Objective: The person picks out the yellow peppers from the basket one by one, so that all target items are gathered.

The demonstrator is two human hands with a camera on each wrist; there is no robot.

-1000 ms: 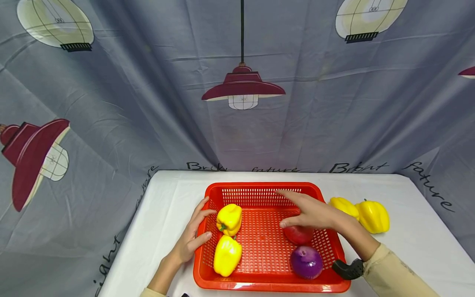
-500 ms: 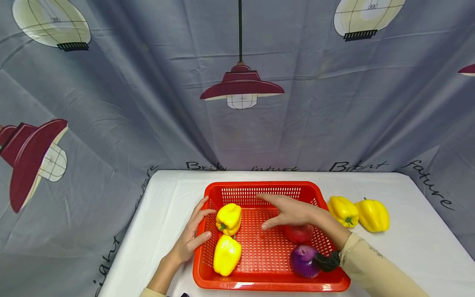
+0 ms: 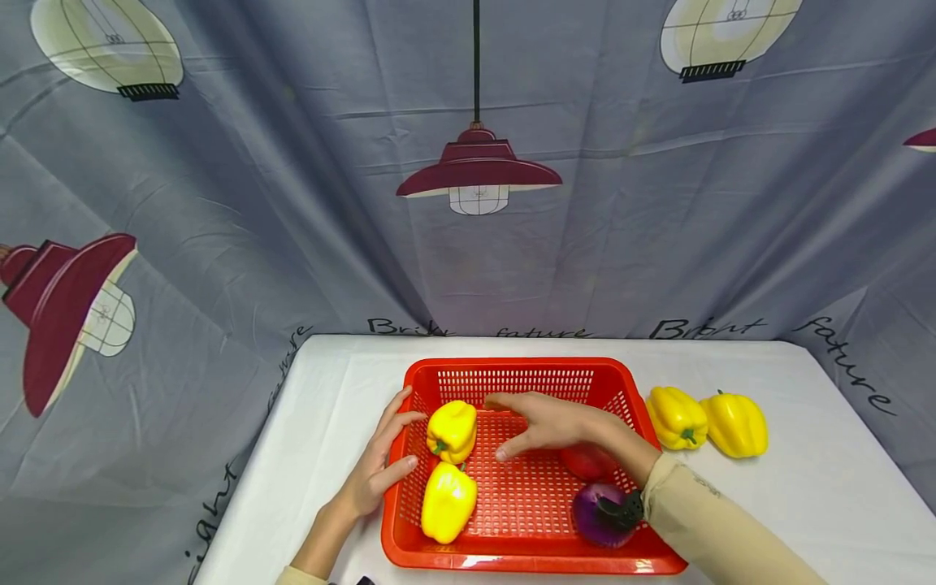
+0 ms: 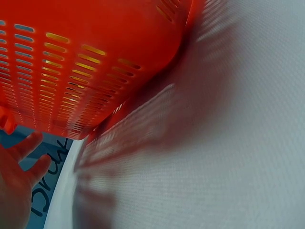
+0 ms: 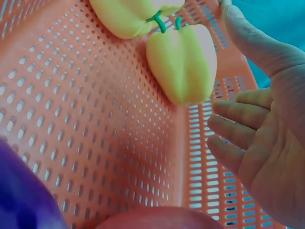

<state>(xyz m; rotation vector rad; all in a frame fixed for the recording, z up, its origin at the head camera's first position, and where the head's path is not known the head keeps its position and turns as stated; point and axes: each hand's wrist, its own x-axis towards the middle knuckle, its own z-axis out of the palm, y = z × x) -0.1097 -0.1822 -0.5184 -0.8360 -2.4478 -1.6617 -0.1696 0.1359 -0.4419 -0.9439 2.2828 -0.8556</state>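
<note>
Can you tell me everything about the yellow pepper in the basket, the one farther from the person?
The yellow pepper is plump, smooth and shiny, with rounded bumps and a short green stem. It might be plastic, but I can't be sure. It lies on its side in the far left part of the red basket, stem end toward the person. Another yellow pepper is right by it; I can't tell if they touch. The open right hand is close, but not holding it.
</note>
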